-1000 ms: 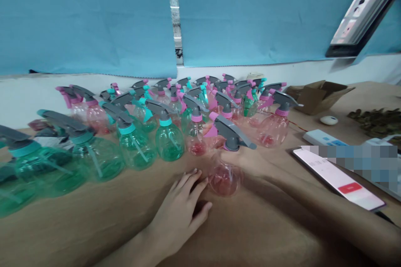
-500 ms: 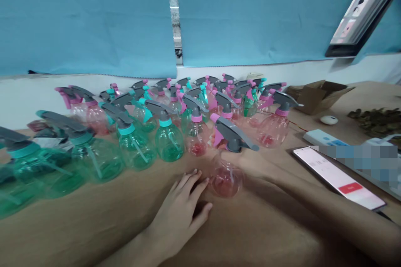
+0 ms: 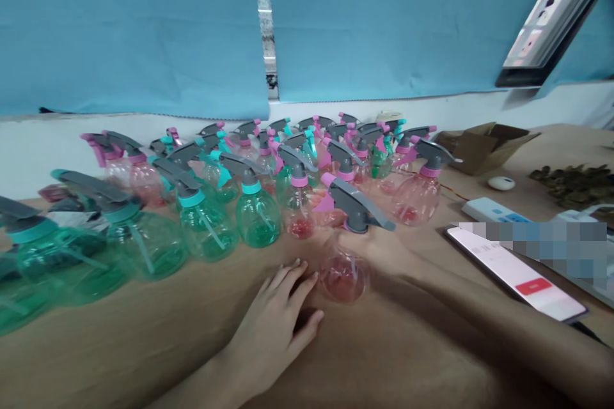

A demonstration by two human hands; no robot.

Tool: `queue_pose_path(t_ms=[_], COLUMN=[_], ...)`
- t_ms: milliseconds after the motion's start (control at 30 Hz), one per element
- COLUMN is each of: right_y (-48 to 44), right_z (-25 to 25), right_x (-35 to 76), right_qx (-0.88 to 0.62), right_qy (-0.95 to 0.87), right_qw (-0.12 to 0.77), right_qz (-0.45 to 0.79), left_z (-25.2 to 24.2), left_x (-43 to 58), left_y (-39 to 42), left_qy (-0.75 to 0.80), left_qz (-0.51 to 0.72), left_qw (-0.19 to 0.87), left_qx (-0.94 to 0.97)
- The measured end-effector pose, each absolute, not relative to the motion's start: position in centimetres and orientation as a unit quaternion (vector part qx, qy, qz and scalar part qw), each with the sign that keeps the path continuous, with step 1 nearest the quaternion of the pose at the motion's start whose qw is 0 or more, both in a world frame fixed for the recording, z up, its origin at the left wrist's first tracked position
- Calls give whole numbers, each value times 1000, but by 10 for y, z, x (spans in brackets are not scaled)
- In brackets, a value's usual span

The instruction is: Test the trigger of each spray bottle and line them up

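Observation:
My left hand (image 3: 273, 316) lies on the tabletop with its fingers stretched out and slightly apart, holding nothing. Just right of its fingertips stands a clear pink spray bottle (image 3: 344, 278) with a grey head and pink trigger. My right hand (image 3: 367, 246) reaches in behind this bottle's neck and is partly hidden by it. Its blurred fingers stretch out left past the trigger, close to a second pink spray bottle (image 3: 300, 211); whether they touch it I cannot tell. A green spray bottle (image 3: 259, 214) with a turquoise collar is left of that one.
More green bottles (image 3: 146, 243) line the left side, with several pink and green ones packed behind. On the right lie a phone (image 3: 515, 271), a white power strip (image 3: 494, 209), a white mouse (image 3: 501, 183) and an open cardboard box (image 3: 480, 150). Blue sheeting (image 3: 144, 32) covers the wall.
The fingers of my right hand have stretched farther left, toward the second pink bottle. My left hand and the bottles keep their places; the view has shifted very slightly.

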State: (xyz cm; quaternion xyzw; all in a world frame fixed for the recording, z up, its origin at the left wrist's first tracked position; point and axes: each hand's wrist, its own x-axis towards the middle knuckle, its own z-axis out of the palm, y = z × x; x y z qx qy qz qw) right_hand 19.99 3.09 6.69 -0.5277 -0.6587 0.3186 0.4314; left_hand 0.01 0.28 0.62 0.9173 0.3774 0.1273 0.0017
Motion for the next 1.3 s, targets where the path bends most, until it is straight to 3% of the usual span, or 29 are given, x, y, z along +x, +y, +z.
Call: queue_pose_path(t_ms=[267,867,1300], right_y=[27,29,26], right_z=[70,67,74], right_x=[198,199,197], right_qx=[-587,-555,-636], right_qy=[-611,-618,-577], right_qw=[407,426,376], right_qz=[341,359,348], left_z=[5,3,5], left_x=[-1,-1,0], left_y=[3,3,3], left_qy=[378,379,380], left_qz=[125,131,122], left_qw=[1,7,5], left_qx=[917,916,917])
